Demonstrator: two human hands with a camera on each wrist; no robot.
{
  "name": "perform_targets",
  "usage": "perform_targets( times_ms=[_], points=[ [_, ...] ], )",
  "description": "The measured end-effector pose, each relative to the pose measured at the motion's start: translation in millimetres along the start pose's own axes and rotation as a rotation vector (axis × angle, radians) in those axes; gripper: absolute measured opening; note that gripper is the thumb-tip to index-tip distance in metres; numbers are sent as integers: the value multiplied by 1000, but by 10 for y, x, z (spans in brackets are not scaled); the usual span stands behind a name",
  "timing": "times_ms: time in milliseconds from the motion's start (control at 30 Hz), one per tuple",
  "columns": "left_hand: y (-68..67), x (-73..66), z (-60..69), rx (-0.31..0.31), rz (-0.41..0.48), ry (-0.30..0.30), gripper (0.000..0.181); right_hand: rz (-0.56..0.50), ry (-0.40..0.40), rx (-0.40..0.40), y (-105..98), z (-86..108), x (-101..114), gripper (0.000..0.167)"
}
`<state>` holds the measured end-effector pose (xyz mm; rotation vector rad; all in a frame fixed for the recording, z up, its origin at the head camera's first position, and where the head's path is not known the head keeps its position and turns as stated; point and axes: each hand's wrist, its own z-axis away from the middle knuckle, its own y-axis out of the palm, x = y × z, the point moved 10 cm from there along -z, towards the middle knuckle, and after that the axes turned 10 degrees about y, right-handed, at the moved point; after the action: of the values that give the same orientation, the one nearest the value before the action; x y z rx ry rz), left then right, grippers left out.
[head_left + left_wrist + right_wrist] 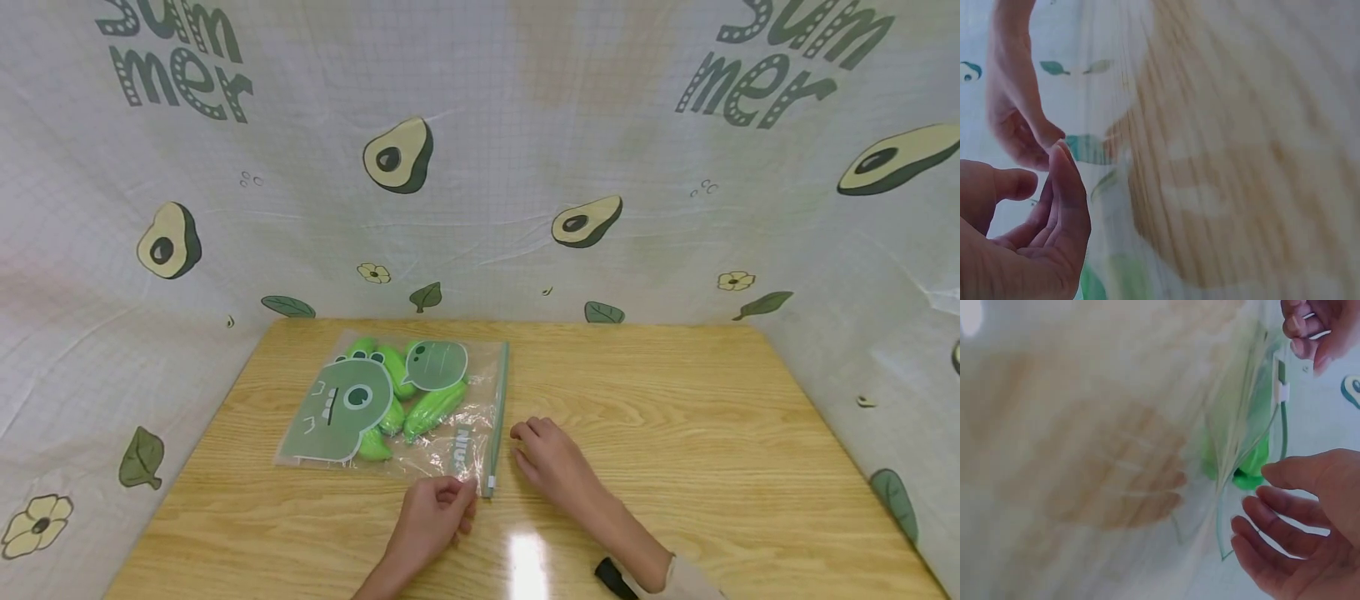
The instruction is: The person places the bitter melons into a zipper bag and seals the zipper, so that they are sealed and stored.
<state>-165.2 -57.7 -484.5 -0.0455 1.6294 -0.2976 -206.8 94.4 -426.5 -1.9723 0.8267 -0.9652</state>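
A clear zip bag (435, 450) with a green monster print lies flat on the table. Inside it are several bright green, elongated, ridged things (435, 410) that look like vegetables; the print partly covers them. Along the bag's right edge runs a green zip strip (498, 400), its white slider (491, 482) at the near end. My left hand (435, 517) is by the bag's near right corner; the left wrist view shows thumb and fingers apart, with nothing between them. Just right of the strip, my right hand (551, 462) has loosely bent fingers and holds nothing. Whether the zip is sealed is unclear.
The wooden table (675, 433) stretches right of the bag. A white cloth (487, 167) printed with avocados and leaves hangs behind it and at both sides. A black strap (613, 577) shows at my right forearm, near a beige sleeve (682, 579).
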Motion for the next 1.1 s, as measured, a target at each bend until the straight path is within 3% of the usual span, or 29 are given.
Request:
perform_targets(
  times_ms=[300,500,667,900,1100],
  points=[
    [148,199,106,106,148,-129,37,-68,59,86,95,115,60,19],
    [292,221,135,159,247,-147,35,-262,153,218,217,147,60,8],
    [343,207,141,157,315,-168,32,-381,214,309,299,148,52,18],
    [351,196,133,141,325,-169,32,-540,255,431,410,181,46,21],
    [369,221,102,129,331,-167,34,-620,302,419,409,152,23,18]
  ],
)
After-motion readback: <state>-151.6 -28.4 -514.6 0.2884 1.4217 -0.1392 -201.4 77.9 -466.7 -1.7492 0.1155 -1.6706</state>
